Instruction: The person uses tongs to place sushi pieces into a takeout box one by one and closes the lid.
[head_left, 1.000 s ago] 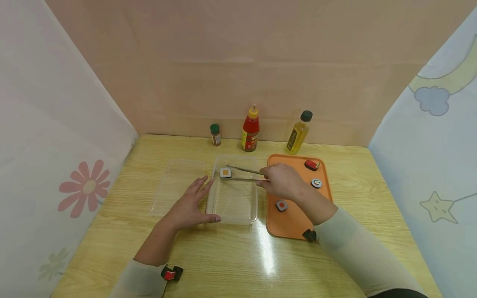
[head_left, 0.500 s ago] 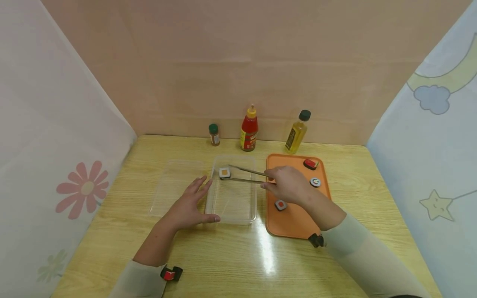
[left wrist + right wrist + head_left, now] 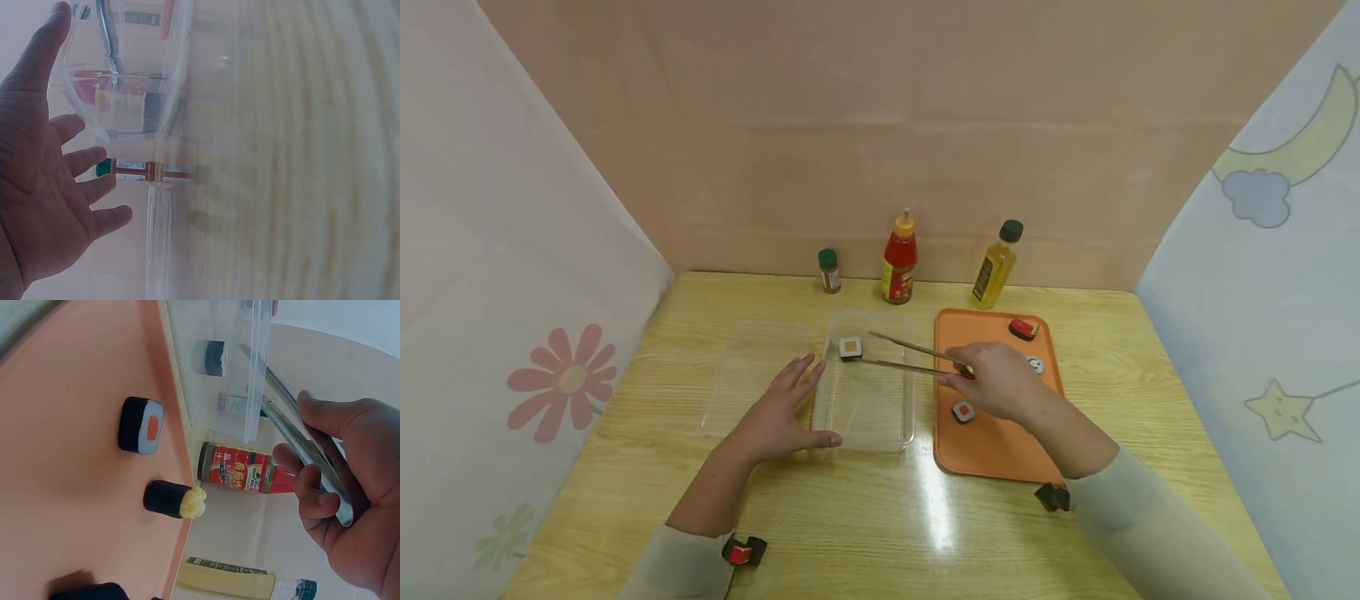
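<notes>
My right hand point(image 3: 1000, 379) grips metal tongs point(image 3: 917, 347), fingers curled round their closed end. The tips stand apart, just right of a sushi roll point(image 3: 851, 348) with a yellow square centre. This roll sits inside the clear plastic container point(image 3: 872, 440), near its back left. At the container's left side is my left hand point(image 3: 778, 417), fingers and thumb spread; in the left wrist view the palm holds nothing. On the orange tray point(image 3: 992, 462) below my right hand lies a sushi roll with an orange centre point(image 3: 144, 425). Beside it is a piece with yellow topping point(image 3: 175, 499), mostly hidden in the head view.
A flat clear lid point(image 3: 737, 375) lies left of the container. Along the back stand a green-capped spice jar point(image 3: 829, 272), a red sauce bottle point(image 3: 899, 262) and an oil bottle point(image 3: 995, 267). Red-topped sushi point(image 3: 1023, 329) and a round roll point(image 3: 1036, 364) occupy the tray's right side.
My right hand has drawn the tongs right and slightly toward me. Their tips have parted from the yellow-centred sushi roll, which stays in the container. My left hand has hardly moved.
</notes>
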The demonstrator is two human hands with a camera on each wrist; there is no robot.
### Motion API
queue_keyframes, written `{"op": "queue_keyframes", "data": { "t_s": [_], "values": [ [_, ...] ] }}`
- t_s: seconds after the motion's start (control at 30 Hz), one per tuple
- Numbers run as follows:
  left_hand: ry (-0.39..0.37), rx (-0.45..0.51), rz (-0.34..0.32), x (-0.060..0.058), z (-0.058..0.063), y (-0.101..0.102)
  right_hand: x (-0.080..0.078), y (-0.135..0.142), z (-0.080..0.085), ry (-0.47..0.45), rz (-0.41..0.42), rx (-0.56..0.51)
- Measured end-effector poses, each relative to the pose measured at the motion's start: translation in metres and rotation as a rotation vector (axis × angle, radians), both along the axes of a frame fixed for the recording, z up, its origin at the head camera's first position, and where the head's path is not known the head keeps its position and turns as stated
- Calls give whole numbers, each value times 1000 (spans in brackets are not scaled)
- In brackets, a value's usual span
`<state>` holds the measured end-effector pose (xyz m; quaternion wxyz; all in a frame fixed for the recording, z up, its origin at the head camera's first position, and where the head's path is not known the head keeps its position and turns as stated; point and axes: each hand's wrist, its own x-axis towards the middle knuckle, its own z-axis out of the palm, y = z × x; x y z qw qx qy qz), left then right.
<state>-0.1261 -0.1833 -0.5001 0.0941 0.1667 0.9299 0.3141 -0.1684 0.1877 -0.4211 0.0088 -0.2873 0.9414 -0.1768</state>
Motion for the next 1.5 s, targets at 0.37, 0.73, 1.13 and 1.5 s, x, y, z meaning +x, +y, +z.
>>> {"op": "queue_keyframes", "data": {
  "t_s": [0.37,0.73,1.13,1.5],
  "values": [
    [16,18,7,1,2,2,10,20,-4,78,-6,-51],
    [10,8,16,1,5,3,19,36,-2,104,-31,-77],
    [7,-4,22,1,3,2,32,51,-7,128,-56,-63],
    [2,0,21,0,1,1,46,65,-14,246,-76,-105]
  ]
}}
